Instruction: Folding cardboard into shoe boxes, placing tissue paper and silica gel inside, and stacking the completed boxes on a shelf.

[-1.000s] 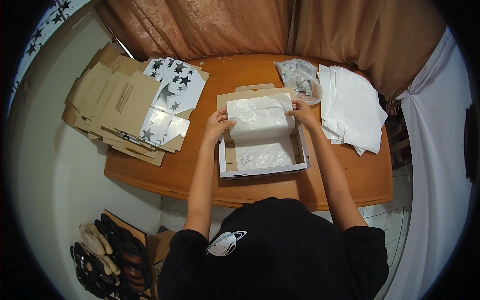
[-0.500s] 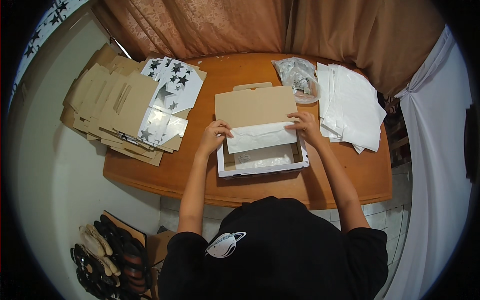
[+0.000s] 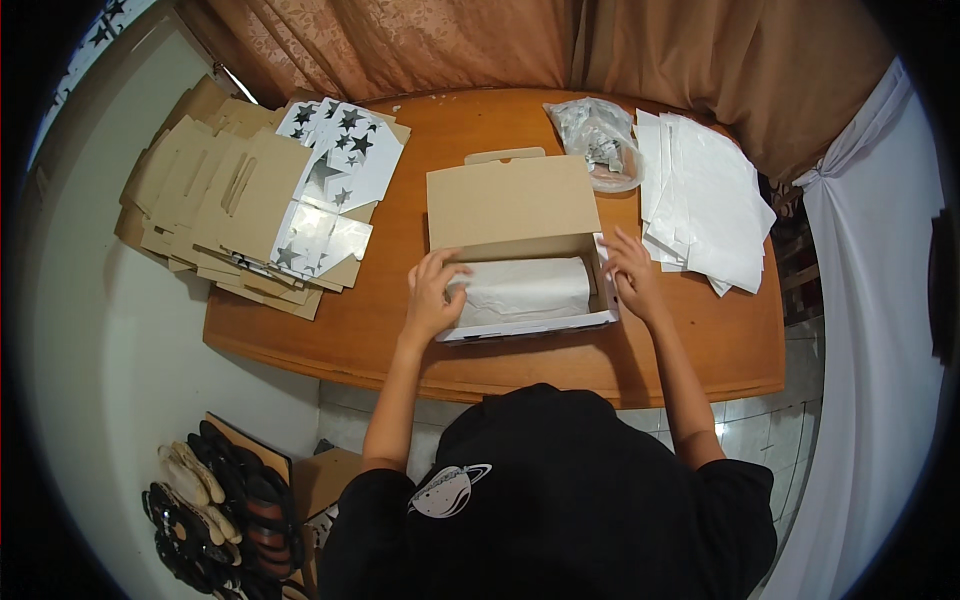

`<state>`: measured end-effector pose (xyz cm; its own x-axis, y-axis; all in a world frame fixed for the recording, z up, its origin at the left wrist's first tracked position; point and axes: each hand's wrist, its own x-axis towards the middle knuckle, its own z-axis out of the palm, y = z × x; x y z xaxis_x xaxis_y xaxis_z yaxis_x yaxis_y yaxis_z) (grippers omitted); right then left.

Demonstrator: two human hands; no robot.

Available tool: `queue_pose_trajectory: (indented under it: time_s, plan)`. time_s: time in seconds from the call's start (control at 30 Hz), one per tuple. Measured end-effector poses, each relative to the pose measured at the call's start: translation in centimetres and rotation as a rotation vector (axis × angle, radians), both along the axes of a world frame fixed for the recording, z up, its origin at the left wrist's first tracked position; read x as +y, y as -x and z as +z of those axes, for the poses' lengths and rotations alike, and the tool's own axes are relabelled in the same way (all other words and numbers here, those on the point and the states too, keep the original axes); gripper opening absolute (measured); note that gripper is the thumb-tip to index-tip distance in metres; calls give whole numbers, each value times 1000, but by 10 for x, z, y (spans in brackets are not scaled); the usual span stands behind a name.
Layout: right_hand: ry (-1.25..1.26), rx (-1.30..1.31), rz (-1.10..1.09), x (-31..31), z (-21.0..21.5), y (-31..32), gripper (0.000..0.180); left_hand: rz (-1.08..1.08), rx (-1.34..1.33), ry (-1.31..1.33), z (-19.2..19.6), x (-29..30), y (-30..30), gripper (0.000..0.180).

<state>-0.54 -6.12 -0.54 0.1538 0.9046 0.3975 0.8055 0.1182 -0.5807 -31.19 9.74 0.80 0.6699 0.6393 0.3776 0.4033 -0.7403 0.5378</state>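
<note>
— Filling the middle of the frame is what?
— An orange-brown wooden table (image 3: 700, 350); brown curtains (image 3: 470, 45) hang behind it along the top, and a white cloth (image 3: 870, 330) drapes down the right edge.

— And on the table?
— At upper left, a spread of flattened cardboard box blanks (image 3: 215, 195), some with black and silver stars; at upper right, a stack of white paper sheets (image 3: 705, 200); just left of that stack, a clear plastic bag (image 3: 595, 140) of small items.

— Where is the box?
— At centre, an open cardboard box (image 3: 525, 260) with its lid (image 3: 510, 200) folded back toward the curtains; white tissue paper (image 3: 525, 290) lies inside.

— The hands?
— Apart, one at each end of the box; the left hand (image 3: 432, 295) presses its fingers on the tissue paper at the left end; the right hand (image 3: 632, 275) rests on the box's right wall, fingers loosely spread, gripping nothing that I can tell.

— Anything below?
— At lower left, sandals (image 3: 215, 510) sit on the floor.
</note>
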Motion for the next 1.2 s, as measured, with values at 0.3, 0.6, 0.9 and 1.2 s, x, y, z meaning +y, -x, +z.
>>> queue_pose_trajectory:
  time_s: [0.3,0.6,0.9,1.2]
  plan:
    - [462,-394,-454,17,-12,59,63,363,481,-70,-29,-19,-22,64]
    - [154,462,-226,45,-13,30,63,332,-296,510,-40,23,-24,68]
    - [-238,1204,-257,60,-26,17,70,118,-954,818,-47,45,-15,73]
    - [209,285,-13,-6,-30,1,48,-75,-329,415,-46,18,30,45]
